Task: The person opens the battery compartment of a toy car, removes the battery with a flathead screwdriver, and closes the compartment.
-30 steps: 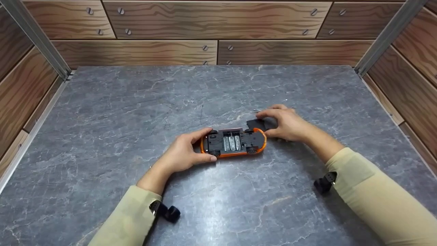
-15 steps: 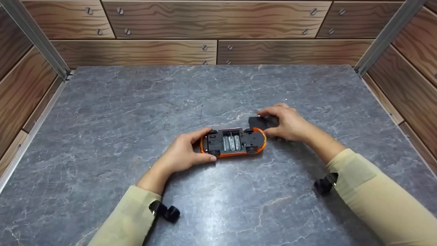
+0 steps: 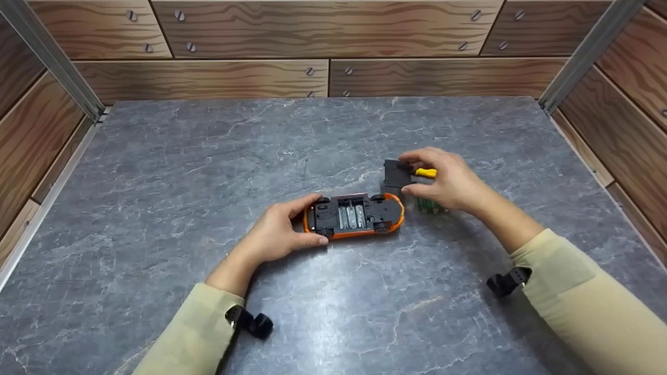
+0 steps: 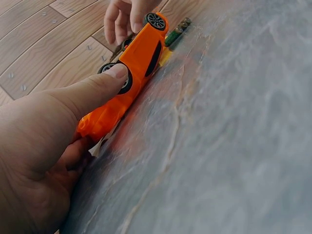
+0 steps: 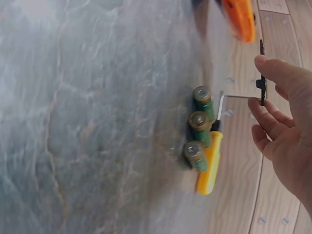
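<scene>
An orange toy car (image 3: pixel 354 214) lies wheels up on the table, its battery compartment uncovered and grey slots showing inside. My left hand (image 3: pixel 279 232) grips the car's left end, thumb on the near side and fingers on the far side. Just beyond the car's right end, my right hand (image 3: pixel 448 177) pinches a thin black battery cover (image 3: pixel 397 174) between thumb and fingers, held above the table. Below that hand lie three green batteries (image 5: pixel 199 120) and a yellow-handled screwdriver (image 5: pixel 209 168); in the head view the hand partly hides both.
The grey marbled table (image 3: pixel 208 156) surrounds the work. Plank-patterned walls (image 3: pixel 333 31) and metal corner posts (image 3: pixel 589 57) border it at the back and sides. A small black camera (image 3: pixel 250 322) sits on each wrist.
My right hand has lifted the battery cover up and away from the car and tilted it, uncovering the screwdriver handle and green batteries. My left hand and the car stay in place.
</scene>
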Available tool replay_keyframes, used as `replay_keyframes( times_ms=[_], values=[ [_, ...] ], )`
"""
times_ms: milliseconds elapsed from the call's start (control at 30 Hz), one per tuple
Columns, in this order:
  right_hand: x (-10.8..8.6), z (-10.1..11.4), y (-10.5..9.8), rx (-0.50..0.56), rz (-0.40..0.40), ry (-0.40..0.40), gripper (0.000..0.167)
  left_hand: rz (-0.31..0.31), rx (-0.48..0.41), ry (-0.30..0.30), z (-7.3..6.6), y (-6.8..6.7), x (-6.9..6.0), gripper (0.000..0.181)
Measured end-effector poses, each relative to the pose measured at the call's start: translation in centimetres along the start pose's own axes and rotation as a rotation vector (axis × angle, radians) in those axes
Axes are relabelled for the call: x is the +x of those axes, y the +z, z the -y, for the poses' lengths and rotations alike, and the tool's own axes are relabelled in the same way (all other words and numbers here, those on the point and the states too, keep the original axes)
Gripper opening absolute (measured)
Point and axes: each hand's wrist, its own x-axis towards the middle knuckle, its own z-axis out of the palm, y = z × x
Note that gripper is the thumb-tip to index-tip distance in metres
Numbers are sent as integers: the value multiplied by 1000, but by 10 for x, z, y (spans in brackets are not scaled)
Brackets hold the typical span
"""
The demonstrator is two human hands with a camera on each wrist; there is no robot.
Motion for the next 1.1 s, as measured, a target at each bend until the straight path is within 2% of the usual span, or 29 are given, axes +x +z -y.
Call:
replay_keyframes(
  times_ms=[333, 533, 667, 800, 1100],
  values=[
    [-10, 21, -3, -10, -27, -104, 55, 2, -7, -9, 0, 0, 1, 95],
    [-10, 36, 6, 8, -41, -188, 57, 4, -14, -8, -1, 0, 0, 95],
    [-11, 45, 15, 38, -12, -226, 56, 7, -14, 0, -1, 0, 1, 95],
    [-11, 53, 24, 47, 30, -229, 54, 5, -2, 7, 1, 1, 2, 95],
    [-8, 64, 36, -9, 101, -203, 53, 3, -24, 24, 2, 0, 1, 94]
  ],
)
